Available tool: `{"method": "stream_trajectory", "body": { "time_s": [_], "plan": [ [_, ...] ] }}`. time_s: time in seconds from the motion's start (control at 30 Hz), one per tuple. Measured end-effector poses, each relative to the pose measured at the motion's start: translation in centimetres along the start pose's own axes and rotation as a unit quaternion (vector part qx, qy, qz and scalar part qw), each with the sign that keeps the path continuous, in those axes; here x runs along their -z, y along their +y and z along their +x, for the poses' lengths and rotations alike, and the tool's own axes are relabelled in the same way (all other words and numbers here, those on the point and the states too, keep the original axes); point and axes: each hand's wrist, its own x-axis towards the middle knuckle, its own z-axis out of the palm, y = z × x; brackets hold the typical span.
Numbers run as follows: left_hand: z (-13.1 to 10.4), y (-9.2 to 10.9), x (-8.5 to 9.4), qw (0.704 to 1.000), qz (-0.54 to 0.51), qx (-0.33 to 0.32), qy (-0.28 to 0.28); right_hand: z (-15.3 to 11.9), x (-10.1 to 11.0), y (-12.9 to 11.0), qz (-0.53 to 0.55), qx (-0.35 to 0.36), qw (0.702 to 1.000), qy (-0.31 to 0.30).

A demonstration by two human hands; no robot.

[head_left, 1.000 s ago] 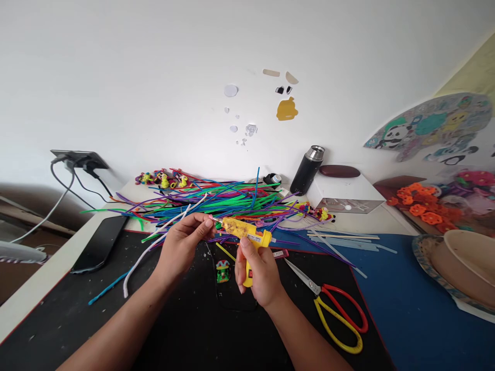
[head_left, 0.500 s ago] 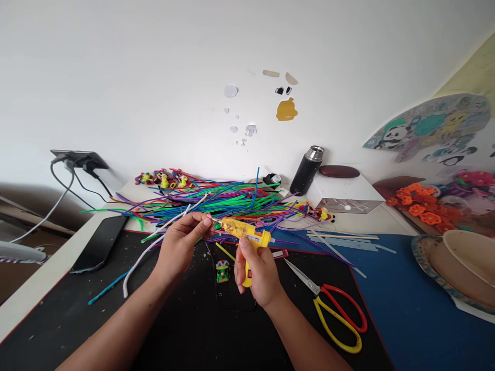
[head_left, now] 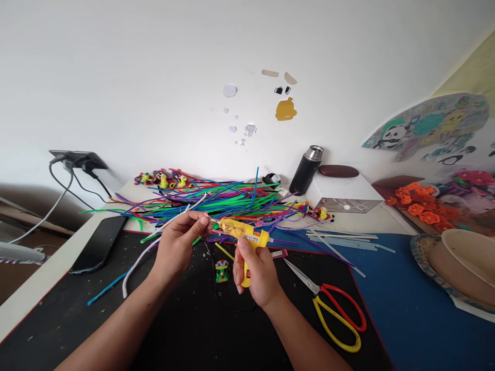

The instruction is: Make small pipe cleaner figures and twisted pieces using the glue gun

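My right hand (head_left: 258, 270) grips a yellow hot glue gun (head_left: 235, 229), its scorched nozzle end pointing left. At the nozzle's tip, my left hand (head_left: 178, 242) pinches something small between thumb and fingers; the fingers cover most of it, so its kind cannot be made out. A small green figure with a red and blue top (head_left: 221, 272) lies on the black mat (head_left: 185, 330) below the glue gun. Behind both hands spreads a pile of coloured pipe cleaners (head_left: 232, 203). One white pipe cleaner (head_left: 133, 270) curves down beside my left wrist.
Scissors (head_left: 328, 309) with red and yellow handles lie right of my right forearm. A phone (head_left: 100, 245) rests at the left. Glue sticks (head_left: 344, 241) lie on the blue mat. A black thermos (head_left: 307, 170) and white box (head_left: 348, 193) stand by the wall; a bowl (head_left: 469, 263) sits far right.
Almost everything stays in place. The glue gun and both hands hold nearly the same pose, and the whole view has shifted very slightly.
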Motion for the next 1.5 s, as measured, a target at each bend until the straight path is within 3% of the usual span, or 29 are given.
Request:
{"method": "stream_trajectory", "body": {
  "time_s": [1.03,1.27,1.37,1.5],
  "plan": [
    [0.1,-0.2,0.3,0.999,0.027,-0.012,0.023,-0.1,0.0,0.2,-0.009,-0.004,1.000,-0.007],
    [0.2,1.8,1.4,0.995,0.048,-0.068,0.057,-0.2,-0.1,0.0,-0.095,-0.024,0.995,-0.025],
    [0.4,3.3,2.9,0.991,0.016,-0.100,0.090,-1.2,-0.6,-0.1,-0.239,0.025,0.969,-0.055],
    [-0.3,4.4,5.7,0.989,0.008,-0.088,0.119,-2.6,-2.2,0.8,-0.475,0.167,0.858,-0.104]
  ]
}}
